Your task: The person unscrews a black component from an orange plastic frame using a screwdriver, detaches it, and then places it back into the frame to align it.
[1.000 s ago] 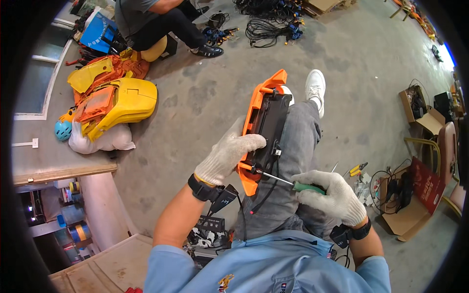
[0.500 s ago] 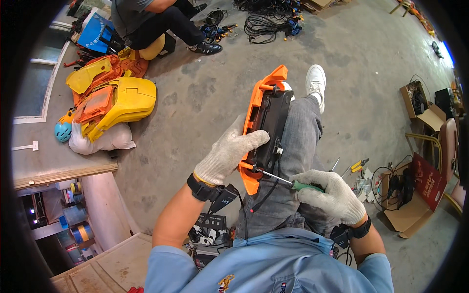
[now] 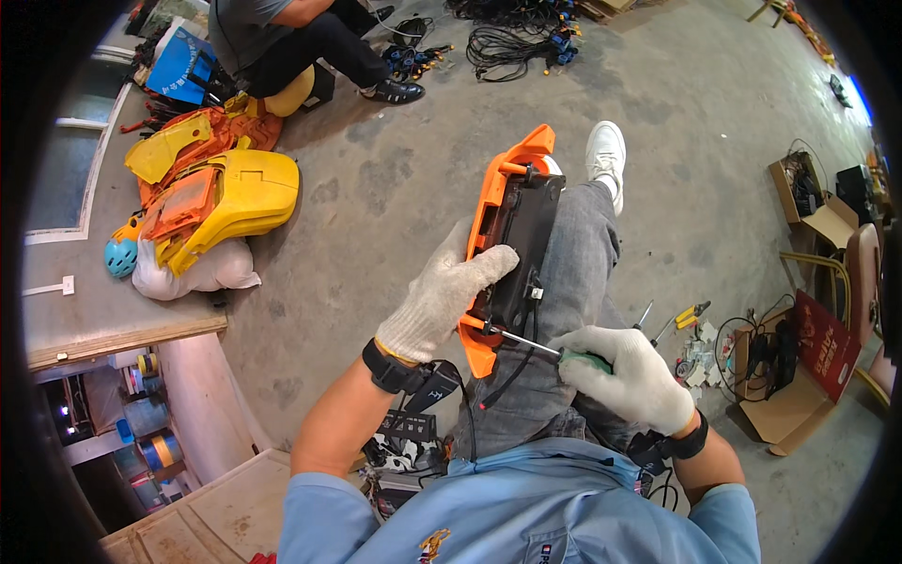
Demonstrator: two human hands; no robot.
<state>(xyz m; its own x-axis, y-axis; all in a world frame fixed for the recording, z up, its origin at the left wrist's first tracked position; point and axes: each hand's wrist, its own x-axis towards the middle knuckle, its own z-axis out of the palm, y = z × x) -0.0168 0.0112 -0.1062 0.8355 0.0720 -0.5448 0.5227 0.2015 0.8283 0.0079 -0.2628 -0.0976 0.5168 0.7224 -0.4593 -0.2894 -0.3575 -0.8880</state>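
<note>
Across my thigh lies a long black module in an orange plastic frame point(image 3: 486, 199). My left hand point(image 3: 446, 291), in a pale knit glove, wraps round the frame's near half, its thumb pressing on the black module point(image 3: 528, 221). In my gloved right hand point(image 3: 631, 378) is a screwdriver point(image 3: 531, 344) with a green handle, mostly covered by the fingers. Its steel shaft points left, and the tip meets the near end of the orange frame. A short black cable point(image 3: 515, 378) with a red tip hangs from the module over my jeans.
Yellow-handled pliers point(image 3: 693, 315) and small white scraps lie on the floor at right, beside an open cardboard box point(image 3: 785, 414) and a chair point(image 3: 860, 282). Yellow and orange shells point(image 3: 246, 193) are piled at left. Another person point(image 3: 310, 42) sits at the far left near bundled black cables point(image 3: 512, 52).
My right hand has shifted slightly left and turned round the screwdriver handle, which shows less now. The tip stays at the frame's near end; my left hand holds its place.
</note>
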